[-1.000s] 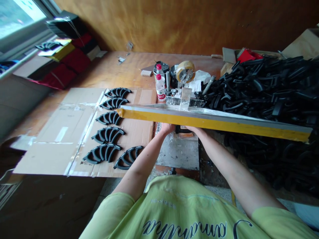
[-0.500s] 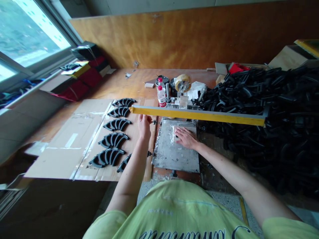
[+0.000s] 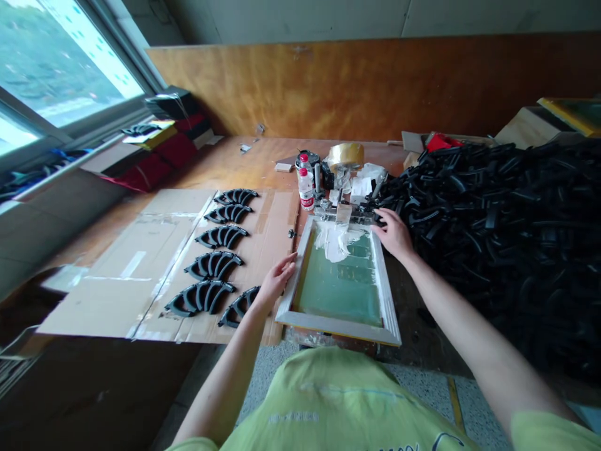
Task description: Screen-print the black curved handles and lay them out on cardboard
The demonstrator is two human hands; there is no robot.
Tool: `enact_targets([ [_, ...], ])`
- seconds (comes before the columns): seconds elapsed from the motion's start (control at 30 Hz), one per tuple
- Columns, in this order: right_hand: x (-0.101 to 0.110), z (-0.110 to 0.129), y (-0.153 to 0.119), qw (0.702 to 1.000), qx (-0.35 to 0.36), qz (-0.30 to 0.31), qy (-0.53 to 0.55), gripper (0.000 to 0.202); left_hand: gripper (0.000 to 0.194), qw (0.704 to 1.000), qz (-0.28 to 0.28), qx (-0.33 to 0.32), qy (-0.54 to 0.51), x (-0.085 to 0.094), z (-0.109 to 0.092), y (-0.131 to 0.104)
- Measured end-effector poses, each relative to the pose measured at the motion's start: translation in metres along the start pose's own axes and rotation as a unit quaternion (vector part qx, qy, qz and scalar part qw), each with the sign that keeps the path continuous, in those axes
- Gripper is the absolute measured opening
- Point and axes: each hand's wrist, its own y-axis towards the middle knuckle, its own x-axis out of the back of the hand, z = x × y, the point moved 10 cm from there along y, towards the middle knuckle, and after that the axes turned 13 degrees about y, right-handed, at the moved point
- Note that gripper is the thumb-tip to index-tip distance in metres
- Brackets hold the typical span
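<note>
A screen frame [image 3: 393,313] with green mesh lies flat over the metal plate's spot, white ink smeared near its far end. My left hand [image 3: 278,279] is at the frame's left edge, fingers extended and slightly curved, holding nothing that I can see. Near the far right corner of the frame is my right hand [image 3: 394,233], thumb and fingers apart, close to the metal hinge clamp [image 3: 361,216]. Rows of curved black parts [image 3: 201,297] rest on the cardboard sheet [image 3: 113,300] to the left.
Beyond the clamp stand plastic bottles with red caps [image 3: 306,188] and a tape roll [image 3: 346,155]. A large heap of black parts [image 3: 488,250] fills the right side. Boxes [image 3: 176,147] sit at the back left below a window.
The screen frame, raised before, has come down flat and covers the metal plate. My right hand has left the plate and moved right and away from me; my left hand has come nearer and lower.
</note>
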Motion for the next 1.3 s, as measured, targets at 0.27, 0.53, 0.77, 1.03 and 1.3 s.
enact_targets([
  [0.27,-0.125,0.050,0.025,0.964,0.044,0.210,-0.155,0.018,0.066,0.997,-0.060,0.018,0.040,-0.012,0.069,0.021],
  [0.53,-0.128,0.080,-0.055,0.920,0.166,0.328,-0.136,0.018,0.057,0.995,-0.080,0.026,0.052,-0.009,0.071,0.016],
  [0.77,-0.113,0.082,-0.038,0.930,0.162,0.324,-0.069,0.011,0.055,0.995,-0.079,0.025,0.059,-0.008,0.066,0.016],
  [1.03,-0.115,0.086,-0.059,0.926,0.190,0.325,-0.024,0.016,0.063,0.998,-0.052,0.024,0.039,-0.012,0.070,0.018],
  [1.3,-0.065,0.054,0.060,0.987,0.006,0.140,-0.073,0.060,0.065,1.000,-0.011,0.008,-0.026,0.003,-0.005,-0.005],
])
